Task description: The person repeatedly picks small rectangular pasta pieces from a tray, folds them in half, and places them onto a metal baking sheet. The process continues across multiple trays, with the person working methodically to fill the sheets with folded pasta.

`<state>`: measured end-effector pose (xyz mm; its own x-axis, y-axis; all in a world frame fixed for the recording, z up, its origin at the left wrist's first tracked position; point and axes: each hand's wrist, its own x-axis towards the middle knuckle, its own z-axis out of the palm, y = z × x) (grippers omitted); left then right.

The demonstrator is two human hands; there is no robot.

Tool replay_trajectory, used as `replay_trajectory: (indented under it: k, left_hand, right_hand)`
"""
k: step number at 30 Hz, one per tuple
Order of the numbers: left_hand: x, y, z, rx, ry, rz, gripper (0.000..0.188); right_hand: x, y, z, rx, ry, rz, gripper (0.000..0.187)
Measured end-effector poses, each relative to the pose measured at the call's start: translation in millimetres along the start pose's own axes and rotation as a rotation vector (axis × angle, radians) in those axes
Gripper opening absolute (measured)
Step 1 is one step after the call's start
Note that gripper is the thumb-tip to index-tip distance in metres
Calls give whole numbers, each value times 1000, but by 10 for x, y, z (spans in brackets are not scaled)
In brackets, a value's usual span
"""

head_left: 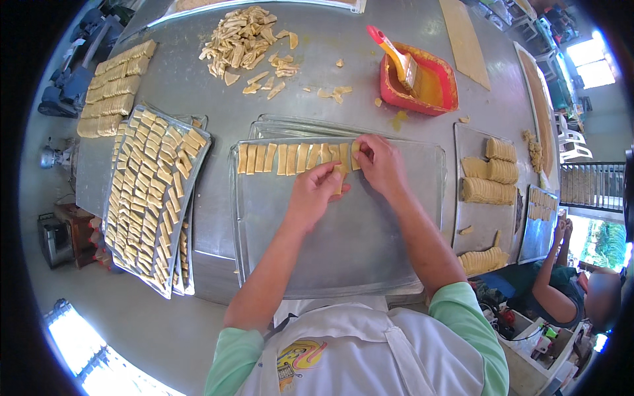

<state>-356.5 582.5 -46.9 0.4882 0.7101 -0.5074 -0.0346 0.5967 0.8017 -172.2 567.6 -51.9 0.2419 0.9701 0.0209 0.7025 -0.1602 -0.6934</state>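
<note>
A metal baking tray [363, 244] lies in front of me, with a row of flat, pale dough strips [282, 160] side by side along its far edge. Over the right end of that row, my left hand [313, 193] pinches a dough strip [339, 177] between thumb and fingers. Close beside it, my right hand [383, 166] has its fingertips closed on another strip [356, 157] at the row's end. Part of each held strip is hidden by the fingers. The near part of the tray is bare.
Left stands a tray full of strips [148, 191], with stacked strips [119, 86] behind. A scrap pile [241, 39] and a red tub [429, 102] holding a brush [399, 59] and yellow liquid lie beyond. Right, a tray [472, 228] bears stacked strips; another person [558, 284] works nearby.
</note>
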Motion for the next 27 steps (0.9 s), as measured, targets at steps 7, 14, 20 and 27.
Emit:
replay_trajectory:
  k: [7, 14, 20, 27]
  left_hand:
    - [56, 43, 205, -104, 24, 23, 31]
    - [120, -34, 352, -22, 80, 70, 32]
    - [92, -67, 225, 5, 114, 192, 31]
    - [28, -66, 161, 71, 113, 95, 31]
  right_hand:
    - [-194, -103, -261, 357, -189, -128, 19]
    - [-295, -32, -286, 431, -90, -15, 16]
    - [-290, 61, -429, 459, -158, -8, 13]
    - [64, 222, -218, -7, 18, -161, 15]
